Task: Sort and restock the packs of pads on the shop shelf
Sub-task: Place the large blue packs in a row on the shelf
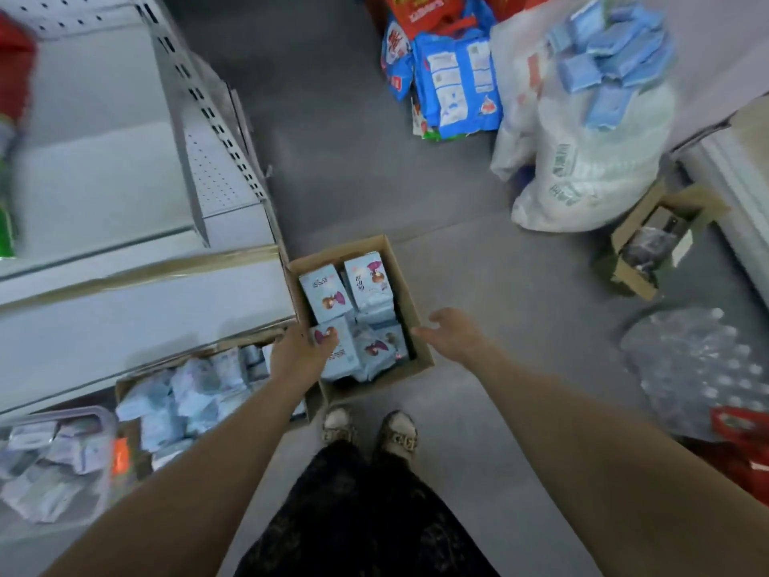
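Pack of pads [348, 356] pinched in box [410, 299] by left hand [297, 356] fingers; right hand [451, 333] fingers spread.

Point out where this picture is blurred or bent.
Head view: motion blur smears the left edge, worst on the red and green goods and the clear tub; wide-angle bending curves the shelf; the packs in the cardboard box are fairly sharp.

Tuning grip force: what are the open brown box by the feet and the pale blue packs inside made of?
Open brown box: looks like matte cardboard; plain brown walls, thin stiff rim. Pale blue packs: probably soft printed plastic film; faint sheen, creased corners, though blur leaves paper possible.
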